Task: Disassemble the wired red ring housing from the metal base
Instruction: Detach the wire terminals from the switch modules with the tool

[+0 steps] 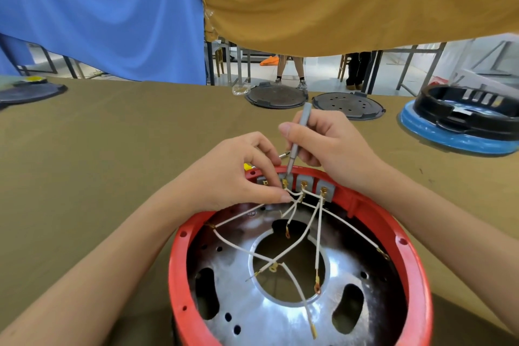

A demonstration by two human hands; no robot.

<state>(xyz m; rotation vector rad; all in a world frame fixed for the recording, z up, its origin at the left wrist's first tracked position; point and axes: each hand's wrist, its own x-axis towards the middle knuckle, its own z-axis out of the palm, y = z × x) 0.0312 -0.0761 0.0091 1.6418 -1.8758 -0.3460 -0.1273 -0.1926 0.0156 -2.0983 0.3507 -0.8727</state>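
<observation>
The red ring housing point(179, 267) sits on the table in front of me, around a shiny metal base point(247, 314) with holes and slots. Several white wires point(317, 244) with brass lugs run from grey terminal blocks point(304, 180) at the far rim across the base. My right hand point(328, 146) grips a slim grey screwdriver point(298, 137), its tip down on the second terminal from the left. My left hand point(233, 177) pinches the wires just below that terminal, at the rim's far left.
Two dark round lids point(276, 95) point(348, 105) lie at the far table edge. A black ring on a blue base point(460, 123) stands far right. Another dark disc point(28, 93) lies far left. A small tool with a yellow handle point(247, 166) peeks out behind my left hand.
</observation>
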